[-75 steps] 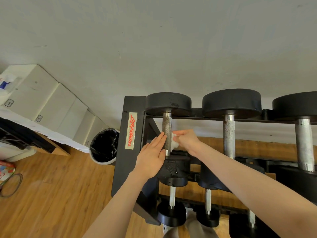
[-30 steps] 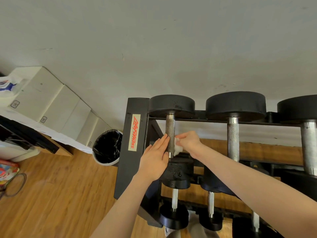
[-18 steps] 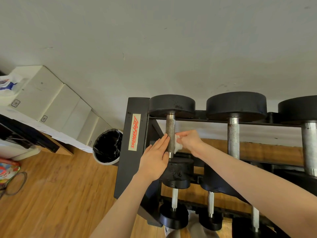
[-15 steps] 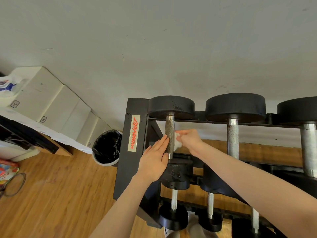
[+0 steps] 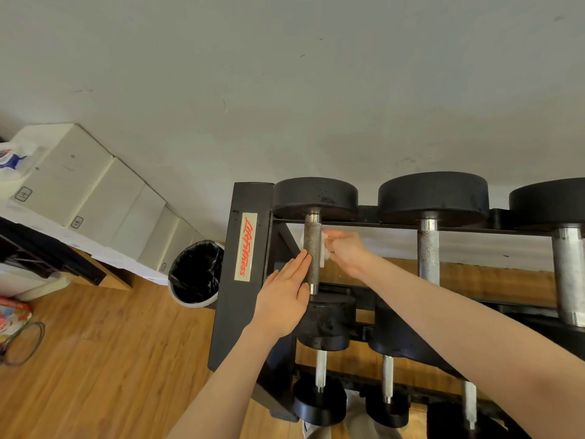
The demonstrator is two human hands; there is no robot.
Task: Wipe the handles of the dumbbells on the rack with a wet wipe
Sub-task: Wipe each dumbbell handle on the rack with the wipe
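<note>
So the knurled handle (image 5: 312, 255) runs straight away from us, right hand (image 5: 345, 252) pinching the wet wipe (image 5: 323, 252) on its right side, left hand (image 5: 285, 299) flat, fingers together, on its left.

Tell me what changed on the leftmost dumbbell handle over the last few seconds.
The right hand slid the wet wipe up the leftmost dumbbell handle, from its lower end toward the middle. The left hand stayed flat against the handle's left side; the dumbbells stayed on the rack.

Open gap between first handle (image 5: 312, 255) and second handle (image 5: 428, 255), rack upright (image 5: 243, 274) close on the left.
</note>
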